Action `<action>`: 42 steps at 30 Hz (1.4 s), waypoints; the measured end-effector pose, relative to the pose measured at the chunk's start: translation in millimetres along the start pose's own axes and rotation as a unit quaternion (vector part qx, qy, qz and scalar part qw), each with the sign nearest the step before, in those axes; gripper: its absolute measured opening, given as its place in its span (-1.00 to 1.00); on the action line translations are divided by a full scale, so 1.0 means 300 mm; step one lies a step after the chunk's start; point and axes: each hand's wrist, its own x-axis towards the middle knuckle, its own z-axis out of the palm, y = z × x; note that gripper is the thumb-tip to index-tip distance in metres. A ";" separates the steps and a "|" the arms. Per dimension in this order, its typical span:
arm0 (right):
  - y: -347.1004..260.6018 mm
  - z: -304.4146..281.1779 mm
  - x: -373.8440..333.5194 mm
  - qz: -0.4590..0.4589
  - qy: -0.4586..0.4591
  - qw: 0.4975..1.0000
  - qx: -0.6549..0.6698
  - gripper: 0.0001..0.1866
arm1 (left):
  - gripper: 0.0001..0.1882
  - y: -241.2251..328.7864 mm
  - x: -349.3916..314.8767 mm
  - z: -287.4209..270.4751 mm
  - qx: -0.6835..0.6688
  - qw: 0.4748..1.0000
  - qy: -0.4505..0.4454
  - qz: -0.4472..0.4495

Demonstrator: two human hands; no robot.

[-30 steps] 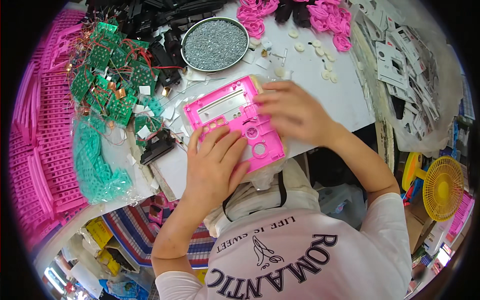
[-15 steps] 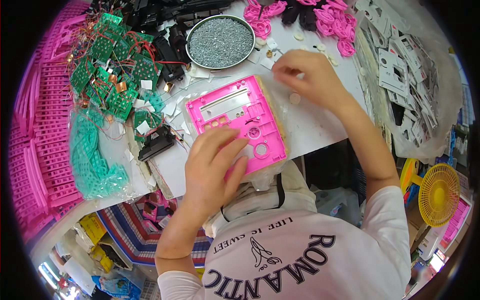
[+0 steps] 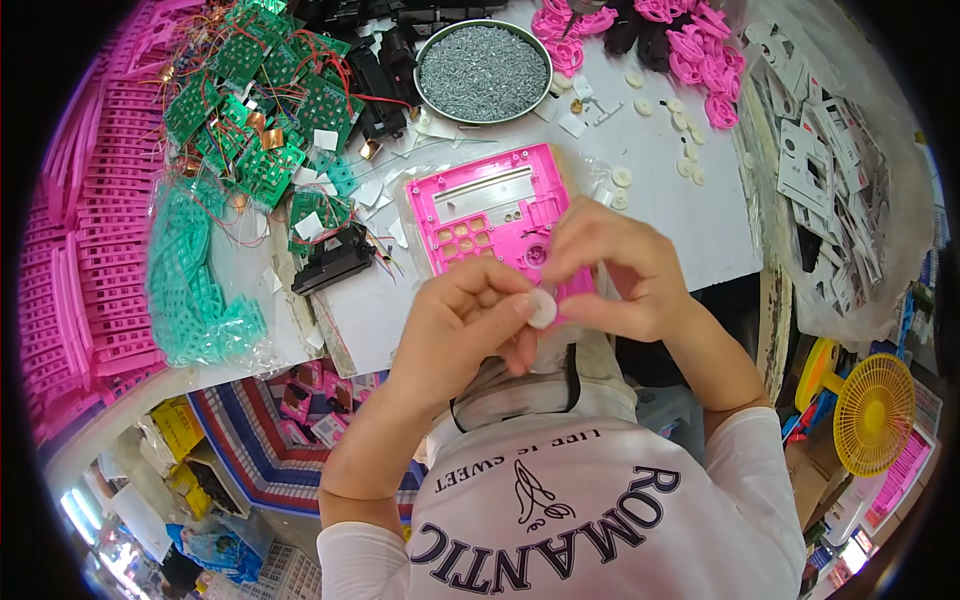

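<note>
In front of me lies a pink plastic housing (image 3: 550, 180), its inner side up, with a long slot, square button holes and round openings. Over its near edge my left hand (image 3: 450, 325) pinches a small white round disc (image 3: 542, 309) between thumb and fingers. My right hand (image 3: 630, 265) is just to the right of that disc, thumb and fingers curved and apart, with nothing visible between them. Both hands cover the housing's lower part. Several similar white discs (image 3: 684, 167) are scattered on the table to the right.
A round tin of small screws (image 3: 485, 75) stands behind the housing. Green circuit boards (image 3: 240, 125) with wires and bagged teal parts (image 3: 195, 285) lie left, beside stacked pink panels (image 3: 95, 220). Pink loops (image 3: 695, 60) are at the back right; white plates (image 3: 805, 170) fill a bag at right.
My right hand has come back from the discs at the right to the housing's near edge. My left hand has left the housing and now pinches a white disc. The view has shifted slightly.
</note>
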 end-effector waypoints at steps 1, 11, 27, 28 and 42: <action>-0.008 0.008 -0.005 0.018 0.040 0.999 -0.013 -0.75 | -0.91 -0.014 -0.008 0.011 0.007 0.998 0.036 0.047; -0.048 0.100 -0.026 0.091 0.133 0.980 -0.120 -0.84 | -0.81 -0.128 0.018 0.019 0.373 0.814 0.162 0.415; 0.009 0.032 0.099 0.072 -0.099 0.848 -0.516 -0.87 | -0.81 -0.064 -0.084 -0.086 0.412 0.824 0.218 0.321; 0.010 0.032 0.100 0.083 -0.098 0.853 -0.506 -0.87 | -0.82 -0.067 -0.081 -0.087 0.410 0.823 0.214 0.330; 0.008 0.023 0.127 0.162 -0.115 0.859 -0.472 -0.85 | -0.91 0.110 0.031 -0.062 0.509 0.766 0.160 0.360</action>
